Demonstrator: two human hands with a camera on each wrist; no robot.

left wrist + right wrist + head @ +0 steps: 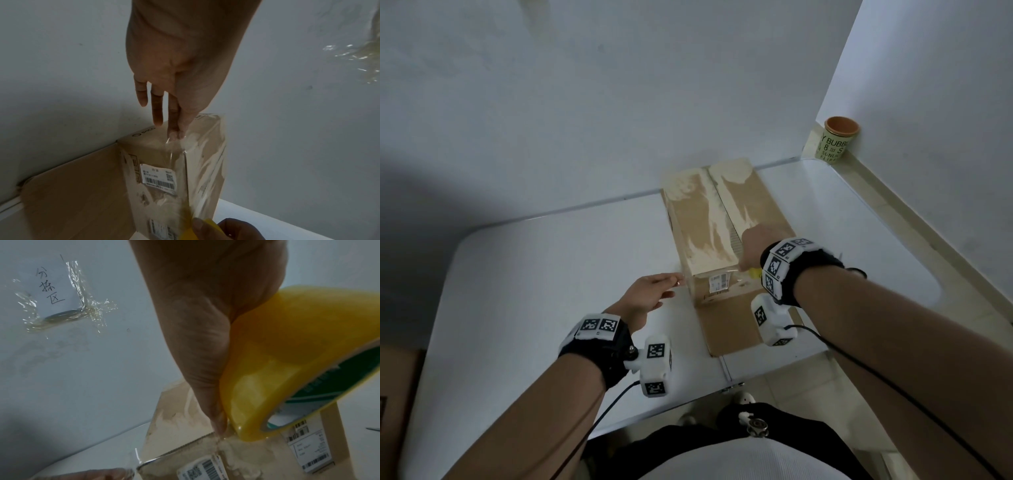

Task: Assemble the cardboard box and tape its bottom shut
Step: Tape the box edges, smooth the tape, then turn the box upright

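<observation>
A brown cardboard box lies on the white table, its two flaps folded together with the seam on top. My right hand grips a yellow tape roll at the near end of that seam, the thumb pressing tape onto the box. A clear strip runs from the roll across the labelled end face. My left hand is beside the box's near left corner, fingers straight, their tips touching the strip's free end.
One open flap lies flat on the table toward me. A green paper cup stands on the floor at the far right corner. Another cardboard box sits at the lower left. A taped note hangs on the wall behind.
</observation>
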